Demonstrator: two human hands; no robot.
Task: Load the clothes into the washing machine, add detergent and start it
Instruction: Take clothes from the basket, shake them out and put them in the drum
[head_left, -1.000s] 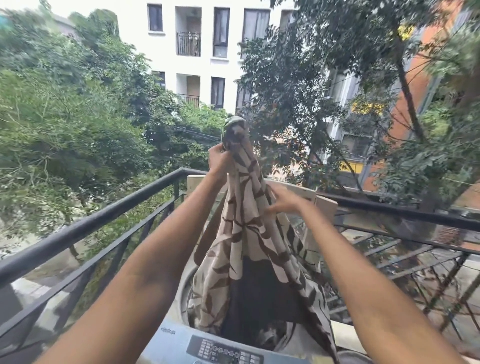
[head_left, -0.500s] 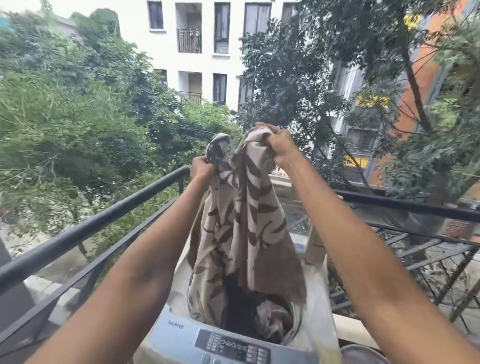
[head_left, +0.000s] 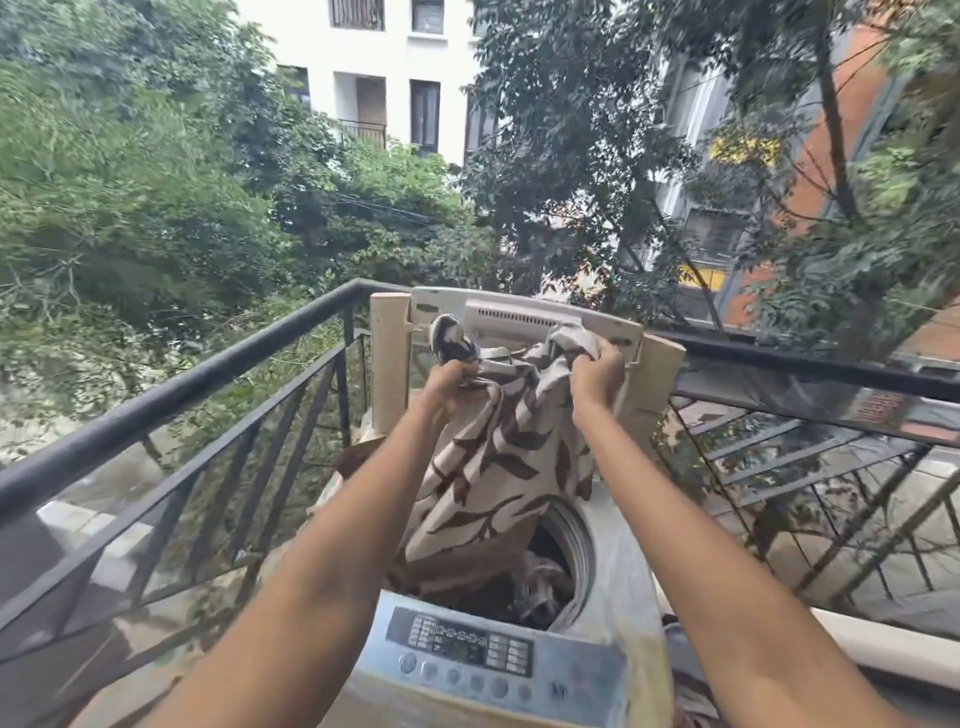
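1. Cloth (head_left: 498, 457), cream with brown leaf print, hangs straight down from both hands; long axis close to vertical, lower end already inside the drum opening (head_left: 566, 540) of the washing machine (head_left: 613, 597).
2. Left hand (head_left: 449, 376) grips one upper bunch of the cloth, fingers curled round it. Right hand (head_left: 597, 371) grips the other upper bunch the same way. Both are about level, a short gap apart, cloth sagging between them.
3. Key relation: hands are above the opening and a bit toward its far side, so the cloth's weight hangs below the grip and drops into the drum. Neither hand is clearly nearer the opening. Judged next move: lower both and let go.
4. More dark and patterned laundry (head_left: 540, 587) is in the drum under the hanging end.
5. Lid (head_left: 524, 317) stands raised behind the hands, near the top of the cloth.
6. Control panel (head_left: 467, 649) on the near edge: rows of buttons and small labels, too blurred to read. No brand legible.
7. Black railing (head_left: 208, 374) runs beside and behind the machine; trees and buildings beyond.
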